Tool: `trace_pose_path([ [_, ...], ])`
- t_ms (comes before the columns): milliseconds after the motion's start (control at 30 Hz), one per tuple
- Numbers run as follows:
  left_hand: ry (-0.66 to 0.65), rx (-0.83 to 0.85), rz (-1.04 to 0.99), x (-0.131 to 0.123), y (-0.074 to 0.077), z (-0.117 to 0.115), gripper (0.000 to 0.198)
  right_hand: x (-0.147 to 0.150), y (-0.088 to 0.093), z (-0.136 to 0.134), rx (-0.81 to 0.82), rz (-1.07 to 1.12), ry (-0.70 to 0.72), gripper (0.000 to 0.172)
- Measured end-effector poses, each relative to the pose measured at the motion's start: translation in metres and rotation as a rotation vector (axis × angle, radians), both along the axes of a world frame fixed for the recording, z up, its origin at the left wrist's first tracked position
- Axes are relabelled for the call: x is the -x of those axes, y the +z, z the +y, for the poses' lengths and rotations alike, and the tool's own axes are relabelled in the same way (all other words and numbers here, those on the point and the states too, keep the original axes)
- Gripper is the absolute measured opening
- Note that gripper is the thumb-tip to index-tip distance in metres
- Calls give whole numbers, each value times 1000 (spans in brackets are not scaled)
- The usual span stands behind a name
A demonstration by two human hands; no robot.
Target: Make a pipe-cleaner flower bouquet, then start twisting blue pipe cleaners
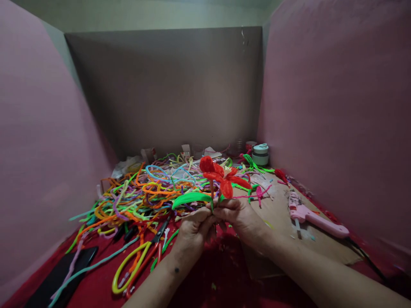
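A red pipe-cleaner flower (226,187) with a pale yellow centre stands upright above my two hands, a second red bloom beside it on the left. My left hand (195,224) pinches the lower stem, its thumb and fingers pressed together. Against it, my right hand (236,216) is closed on the same stem just at the base of the leaves. A long green leaf (192,198) sticks out to the left over my left hand. The stem's lower end is hidden by my fingers.
Loose colourful pipe cleaners (144,192) heap up at left and centre. Scissors (138,256) with yellow and red handles lie before them, near a black flat object (64,278). A pink glue gun (316,218) rests on cardboard (334,252) at right. A pale green lidded jar (260,155) stands behind.
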State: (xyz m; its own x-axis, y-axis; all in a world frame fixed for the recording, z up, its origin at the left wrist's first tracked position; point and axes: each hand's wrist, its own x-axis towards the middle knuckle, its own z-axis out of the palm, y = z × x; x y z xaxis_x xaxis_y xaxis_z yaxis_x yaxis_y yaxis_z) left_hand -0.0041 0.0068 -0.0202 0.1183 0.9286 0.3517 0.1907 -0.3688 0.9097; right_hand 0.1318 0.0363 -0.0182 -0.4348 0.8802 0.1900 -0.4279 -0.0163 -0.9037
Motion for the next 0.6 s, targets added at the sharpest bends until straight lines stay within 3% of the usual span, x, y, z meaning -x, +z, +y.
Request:
trace_pose_path([
  [267, 116, -84, 8, -2, -6, -2, 22, 1, -2, -1, -17, -17, -26, 15],
  [600, 96, -79, 21, -5, -4, -3, 27, 2, 2, -3, 3, -26, -11, 17],
])
